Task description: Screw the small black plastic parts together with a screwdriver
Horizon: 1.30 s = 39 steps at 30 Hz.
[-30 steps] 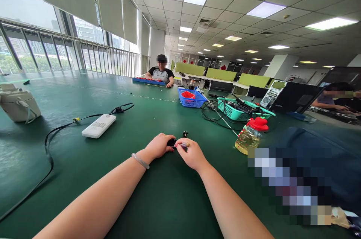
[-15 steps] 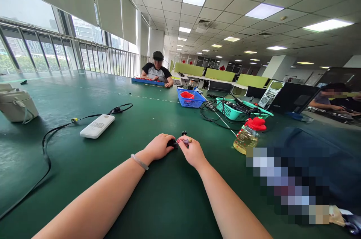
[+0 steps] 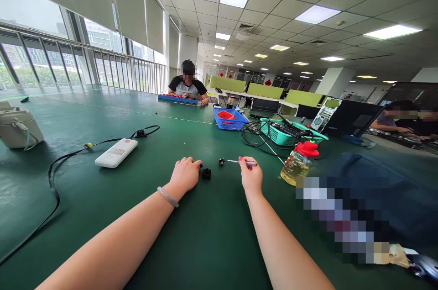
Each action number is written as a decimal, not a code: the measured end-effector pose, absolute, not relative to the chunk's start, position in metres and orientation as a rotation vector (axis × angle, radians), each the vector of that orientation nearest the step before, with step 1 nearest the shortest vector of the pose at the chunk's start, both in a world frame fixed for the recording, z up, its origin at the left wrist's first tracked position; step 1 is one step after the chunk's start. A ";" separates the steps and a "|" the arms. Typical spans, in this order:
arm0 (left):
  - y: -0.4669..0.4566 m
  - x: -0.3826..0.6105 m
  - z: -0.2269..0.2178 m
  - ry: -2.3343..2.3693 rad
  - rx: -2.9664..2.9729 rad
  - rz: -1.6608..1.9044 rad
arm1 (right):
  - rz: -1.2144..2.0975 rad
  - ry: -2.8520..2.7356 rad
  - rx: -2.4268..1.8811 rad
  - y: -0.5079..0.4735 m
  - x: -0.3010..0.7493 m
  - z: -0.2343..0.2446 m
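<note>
In my right hand is a slim screwdriver with a pale handle, its thin shaft pointing left. Just beyond its tip, a small black part sits on the green table. A black square part with a round opening lies on the tabletop between my hands, touched by neither. My left hand is closed to the left of it, with a tiny dark piece showing at the fingertips; its kind is too small to make out.
A white power bank and black cable lie left. At right stand a red-lidded bottle, a teal basket of cables and a blue basket. A dark bag lies at the right; a person sits opposite.
My right hand has moved right with the screwdriver, away from the black square part. My left hand has shifted slightly left off that part, which now lies uncovered on the table.
</note>
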<state>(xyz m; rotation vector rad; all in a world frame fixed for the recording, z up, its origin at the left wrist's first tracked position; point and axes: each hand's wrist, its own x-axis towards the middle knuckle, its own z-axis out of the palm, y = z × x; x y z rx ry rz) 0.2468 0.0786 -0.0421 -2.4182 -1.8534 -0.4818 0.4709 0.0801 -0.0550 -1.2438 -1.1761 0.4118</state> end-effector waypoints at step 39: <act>0.074 0.254 -0.046 -1.463 -2.995 -0.570 | 1.002 -1.028 -0.986 0.080 0.466 -0.057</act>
